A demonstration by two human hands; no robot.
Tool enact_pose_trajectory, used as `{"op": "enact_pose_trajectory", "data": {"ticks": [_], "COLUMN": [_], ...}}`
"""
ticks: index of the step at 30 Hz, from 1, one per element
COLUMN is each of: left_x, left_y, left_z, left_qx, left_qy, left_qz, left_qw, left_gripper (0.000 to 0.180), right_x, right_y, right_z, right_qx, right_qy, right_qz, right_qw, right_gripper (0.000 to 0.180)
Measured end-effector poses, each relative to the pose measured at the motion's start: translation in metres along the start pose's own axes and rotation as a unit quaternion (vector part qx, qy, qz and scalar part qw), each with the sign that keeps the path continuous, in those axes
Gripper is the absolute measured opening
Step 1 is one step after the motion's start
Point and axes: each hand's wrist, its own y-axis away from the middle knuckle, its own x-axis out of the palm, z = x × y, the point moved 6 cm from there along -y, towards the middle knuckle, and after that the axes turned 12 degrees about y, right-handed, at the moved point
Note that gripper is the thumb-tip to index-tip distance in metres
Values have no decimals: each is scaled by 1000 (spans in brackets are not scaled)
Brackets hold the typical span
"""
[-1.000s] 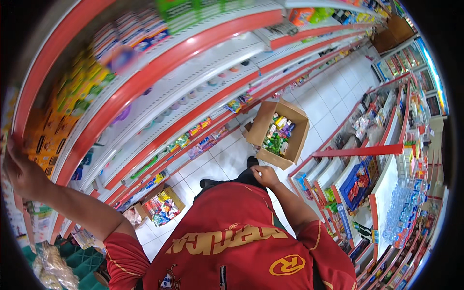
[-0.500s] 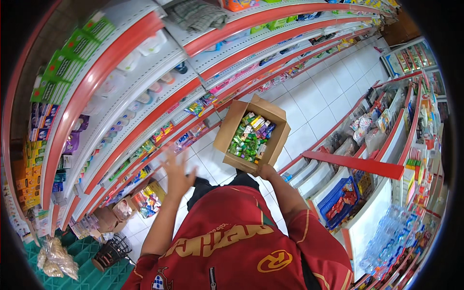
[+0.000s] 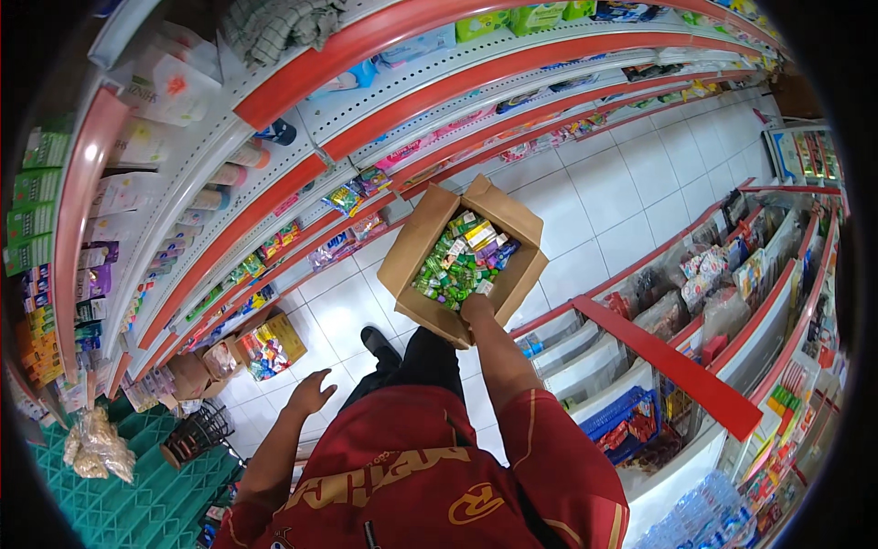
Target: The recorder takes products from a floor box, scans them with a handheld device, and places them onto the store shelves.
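Observation:
An open cardboard box point(image 3: 523, 220) with its flaps up is in front of me, tilted toward me. Small packs point(image 3: 457, 265), mostly green with some white, yellow and purple ones, lie loose in it. My right hand point(image 3: 475, 309) grips the near wall of this box, with its fingertips partly hidden over the edge. Low on my left, my left hand point(image 3: 313, 392) hangs away from the box, holding nothing, its thumb apart from the fingers.
Long shelves with red edges point(image 3: 366, 131) curve along my left and ahead. At right, a red bar point(image 3: 672, 366) juts from another rack, near a blue basket point(image 3: 626, 425). An open carton of packets point(image 3: 273, 348) and a dark wire basket point(image 3: 197, 435) stand on the left.
My left hand has dropped from beside the shelf toward my left side. My right hand has shifted left along the near wall of the box, and the view has turned.

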Motion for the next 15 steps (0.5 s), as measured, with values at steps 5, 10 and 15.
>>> {"op": "enact_pose_trajectory", "data": {"ticks": [5,10,15], "left_x": [10,22,19], "left_y": [-5,-16,-24], "left_z": [-4,-19,-24], "left_qx": [-103,-64,-57], "left_qy": [88,108,105], "left_qz": [-8,16,0], "left_qw": [991,992,993], "left_gripper": [58,57,55], "right_x": [14,34,64], "right_y": [-78,-119,-108], "right_z": [-13,-33,-35], "right_qx": [28,88,51], "right_qy": [198,-16,-33], "right_qz": [-98,-178,-75], "right_qw": [975,980,995], "right_gripper": [43,58,52]}}
